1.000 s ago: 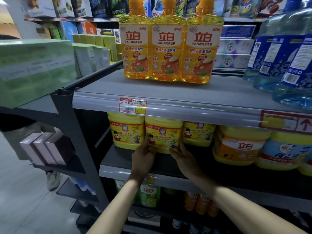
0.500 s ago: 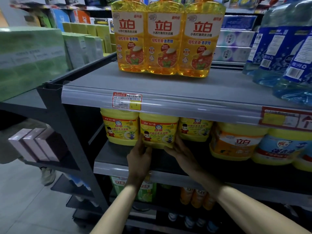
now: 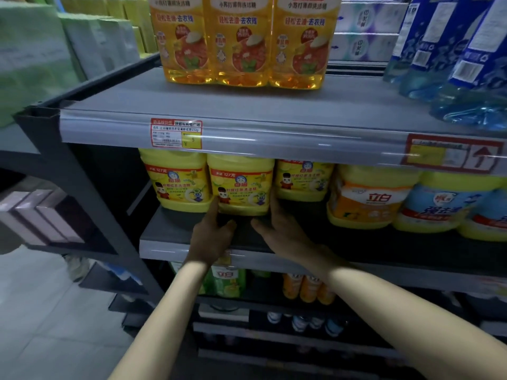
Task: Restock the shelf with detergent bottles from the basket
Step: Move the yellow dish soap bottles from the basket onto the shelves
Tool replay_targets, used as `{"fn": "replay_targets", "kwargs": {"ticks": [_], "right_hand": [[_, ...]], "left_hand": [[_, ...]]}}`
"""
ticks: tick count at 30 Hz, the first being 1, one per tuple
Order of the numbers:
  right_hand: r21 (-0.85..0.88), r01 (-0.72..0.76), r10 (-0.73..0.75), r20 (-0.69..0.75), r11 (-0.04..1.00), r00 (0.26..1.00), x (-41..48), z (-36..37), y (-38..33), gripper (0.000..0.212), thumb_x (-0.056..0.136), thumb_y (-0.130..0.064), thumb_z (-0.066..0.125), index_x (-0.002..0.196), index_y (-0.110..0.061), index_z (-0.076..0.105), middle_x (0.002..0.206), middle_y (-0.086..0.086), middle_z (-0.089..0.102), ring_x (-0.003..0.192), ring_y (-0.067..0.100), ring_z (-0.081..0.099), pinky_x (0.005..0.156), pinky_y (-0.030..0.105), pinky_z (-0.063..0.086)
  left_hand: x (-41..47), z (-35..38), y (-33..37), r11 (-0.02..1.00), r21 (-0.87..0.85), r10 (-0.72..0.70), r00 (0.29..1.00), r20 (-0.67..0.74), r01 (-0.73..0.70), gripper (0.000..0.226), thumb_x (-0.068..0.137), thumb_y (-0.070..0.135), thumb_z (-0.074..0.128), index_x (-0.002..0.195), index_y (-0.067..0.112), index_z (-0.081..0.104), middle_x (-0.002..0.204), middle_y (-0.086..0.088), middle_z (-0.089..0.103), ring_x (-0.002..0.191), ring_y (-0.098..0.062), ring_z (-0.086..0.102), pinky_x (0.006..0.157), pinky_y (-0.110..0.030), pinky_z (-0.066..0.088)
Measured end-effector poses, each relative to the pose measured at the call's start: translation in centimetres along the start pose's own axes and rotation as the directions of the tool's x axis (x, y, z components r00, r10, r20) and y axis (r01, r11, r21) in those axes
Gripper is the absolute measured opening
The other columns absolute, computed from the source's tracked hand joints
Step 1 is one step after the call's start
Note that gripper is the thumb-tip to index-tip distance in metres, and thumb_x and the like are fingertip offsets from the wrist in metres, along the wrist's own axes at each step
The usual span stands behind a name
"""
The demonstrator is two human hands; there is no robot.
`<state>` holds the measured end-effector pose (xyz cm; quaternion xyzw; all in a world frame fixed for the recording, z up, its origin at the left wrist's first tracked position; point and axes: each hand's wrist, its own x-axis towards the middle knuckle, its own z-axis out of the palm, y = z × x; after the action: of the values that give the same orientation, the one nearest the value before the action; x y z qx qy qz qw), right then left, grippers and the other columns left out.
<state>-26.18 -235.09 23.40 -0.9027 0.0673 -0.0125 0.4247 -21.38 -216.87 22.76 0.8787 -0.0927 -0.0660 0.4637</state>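
Nearer to the shelving than a second ago, hands unmoved on their bottle. Head view: left hand (image 3: 212, 237) and right hand (image 3: 282, 231) set apart, straight fingers pressed to the lower sides of the middle yellow detergent bottle (image 3: 241, 185), thumbs spread in front. Upright on the middle shelf (image 3: 170, 239), long axis vertical, label facing outward, touching a yellow twin (image 3: 177, 182) on its left; third yellow bottle (image 3: 303, 179) further back on the right. On the upper shelf (image 3: 247, 105), three tall amber bottles (image 3: 241, 42) side by side, blue bottles (image 3: 466, 64) to the right. Red price tag (image 3: 176, 133) on its front rail. Pale floor (image 3: 41, 311) at left.
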Motion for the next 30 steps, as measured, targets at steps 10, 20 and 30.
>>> {"fn": "replay_targets", "kwargs": {"ticks": [10,20,30], "right_hand": [[-0.41,-0.029,0.064,0.071,0.911,0.995,-8.7,-7.4,5.0,0.068,0.108,-0.051,0.048,0.167,-0.024,0.026,0.172,0.004,0.027,0.157,0.026,0.027,0.125,0.036,0.026],[-0.457,-0.22,0.223,-0.048,0.862,0.974,-24.4,-19.9,15.9,0.06,0.106,-0.055,0.046,0.154,-0.019,0.046,0.153,0.01,0.052,0.139,0.033,0.05,0.112,0.042,0.045],[-0.312,-0.432,0.356,-0.272,0.847,0.894,-45.1,-29.7,31.1,0.062,0.107,-0.054,0.045,0.159,-0.019,0.042,0.16,0.0,0.048,0.15,0.019,0.038,0.121,0.036,0.033]], "left_hand": [[-6.5,7.1,8.4,0.895,0.404,0.104,0.97,0.22,-0.188,0.039,0.105,0.037,0.056,0.144,0.035,0.059,0.144,-0.004,0.064,0.124,-0.033,0.063,0.085,-0.027,0.042],[-18.9,21.8,19.9,0.79,0.541,0.146,0.946,0.289,-0.287,0.022,0.096,0.04,0.055,0.083,0.022,0.056,0.088,-0.005,0.065,0.091,-0.034,0.066,0.075,-0.039,0.055],[-32.3,42.5,26.8,0.697,0.474,0.244,0.8,0.549,-0.538,0.049,0.097,0.04,0.052,0.145,0.028,0.059,0.134,-0.001,0.068,0.122,-0.027,0.063,0.099,-0.041,0.053]]}}
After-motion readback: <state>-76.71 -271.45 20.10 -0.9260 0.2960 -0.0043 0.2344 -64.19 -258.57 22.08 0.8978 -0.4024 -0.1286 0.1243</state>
